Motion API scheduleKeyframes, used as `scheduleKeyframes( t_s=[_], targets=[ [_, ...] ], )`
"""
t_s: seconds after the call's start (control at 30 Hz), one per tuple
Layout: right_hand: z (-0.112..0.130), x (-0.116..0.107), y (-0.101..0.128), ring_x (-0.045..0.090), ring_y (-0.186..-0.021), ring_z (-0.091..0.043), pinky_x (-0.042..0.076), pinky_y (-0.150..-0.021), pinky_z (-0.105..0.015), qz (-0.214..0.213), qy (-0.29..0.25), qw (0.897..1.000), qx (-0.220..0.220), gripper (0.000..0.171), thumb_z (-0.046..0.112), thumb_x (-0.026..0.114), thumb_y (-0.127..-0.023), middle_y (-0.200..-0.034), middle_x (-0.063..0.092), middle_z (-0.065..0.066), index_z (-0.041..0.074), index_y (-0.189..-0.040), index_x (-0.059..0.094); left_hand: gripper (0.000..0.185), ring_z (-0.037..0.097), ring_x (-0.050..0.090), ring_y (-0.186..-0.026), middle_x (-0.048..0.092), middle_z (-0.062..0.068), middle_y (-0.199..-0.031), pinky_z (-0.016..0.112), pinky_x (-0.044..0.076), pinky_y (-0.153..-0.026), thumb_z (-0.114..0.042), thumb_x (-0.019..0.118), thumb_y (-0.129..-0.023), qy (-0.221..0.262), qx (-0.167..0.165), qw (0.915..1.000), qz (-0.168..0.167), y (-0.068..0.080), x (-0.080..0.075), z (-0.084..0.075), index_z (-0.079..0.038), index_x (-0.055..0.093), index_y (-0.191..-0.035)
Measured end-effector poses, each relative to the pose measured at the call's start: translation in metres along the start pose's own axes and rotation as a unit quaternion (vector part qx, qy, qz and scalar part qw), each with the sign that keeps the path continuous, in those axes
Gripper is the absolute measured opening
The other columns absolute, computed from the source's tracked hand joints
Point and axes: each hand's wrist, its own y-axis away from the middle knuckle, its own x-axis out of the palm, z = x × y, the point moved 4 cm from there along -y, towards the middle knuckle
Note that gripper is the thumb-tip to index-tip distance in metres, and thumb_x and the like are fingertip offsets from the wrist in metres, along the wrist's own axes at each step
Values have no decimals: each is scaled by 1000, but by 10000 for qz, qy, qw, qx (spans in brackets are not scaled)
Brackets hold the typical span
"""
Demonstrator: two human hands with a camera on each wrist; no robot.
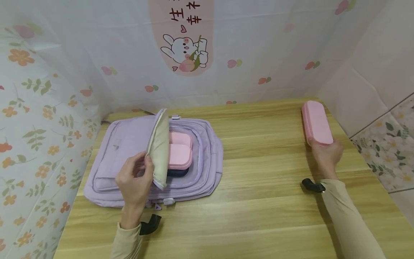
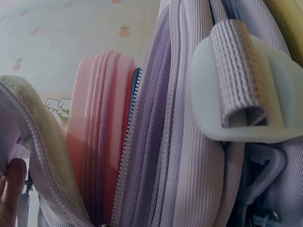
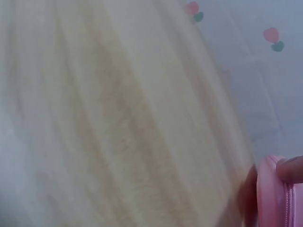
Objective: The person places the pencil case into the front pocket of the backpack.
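Head view, backpack: one lilac fabric backpack point(image 1: 129, 144) lies flat near the left edge of the table point(image 1: 258, 201), its front flap point(image 1: 159, 147) lifted to show a cream lining.
Head view, cases: three pink zipped cases with rounded corners; two point(image 1: 179, 151) sit inside the open backpack over something dark blue, one loose pink case point(image 1: 316, 122) lies near the far right corner.
Head view, left hand: the left hand point(image 1: 136, 180) pinches the flap's edge between thumb and fingers.
Head view, right hand: the right hand point(image 1: 326, 153) curls round the near end of the loose pink case.
Head view, writing: Chinese characters above a cartoon rabbit point(image 1: 185, 50) on the wall cover; too partial to read.
Left wrist view: ribbed lilac cloth, one pink case's zip point(image 2: 97, 137), one white plastic buckle point(image 2: 241, 85) with a woven strap.
Right wrist view: blurred; probably wood grain, with the loose case's pink edge and a fingertip point(image 3: 289, 169) on it.
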Motion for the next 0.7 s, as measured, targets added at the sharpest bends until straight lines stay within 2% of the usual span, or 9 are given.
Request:
scheduleKeyframes(
  t_s=[0.1, 0.2, 0.37, 0.7],
  targets=[
    [-1, -3, 1, 34, -142, -36, 28, -124, -47, 55, -98, 9995, 289, 89, 42, 71, -87, -156, 34, -21, -2, -153, 32, 15, -5, 64, -75, 73, 25, -84, 5, 56, -69, 8, 69, -84, 9, -5, 10000, -4, 0, 1, 0, 12, 74, -97],
    [0, -5, 4, 35, -142, -37, 29, -124, -48, 70, 3, 9996, 287, 88, 44, 70, -88, -156, 35, -22, -2, -153, 33, 15, -5, 64, -74, 73, 25, -84, 4, 55, -68, 9, 69, -83, 13, -5, 10000, -13, 0, 1, 0, 12, 73, -97],
    [8, -4, 17, 41, -138, -40, 33, -120, -52, 119, 150, 9996, -197, 83, 40, 72, -88, -150, 45, -25, -4, -150, 38, 15, -5, 63, -73, 73, 25, -83, 3, 54, -68, 9, 69, -82, -4, 65, 10000, -41, -1, 2, 0, 12, 73, -96],
    [29, 5, 43, 42, -137, -42, 33, -118, -54, 306, -60, 9952, -925, 80, 33, 76, -88, -147, 48, -26, -4, -149, 40, 15, -6, 63, -72, 73, 25, -82, 3, 54, -67, 9, 70, -82, -39, 104, 9999, -37, 2, 2, 0, 12, 73, -96]
  ],
)
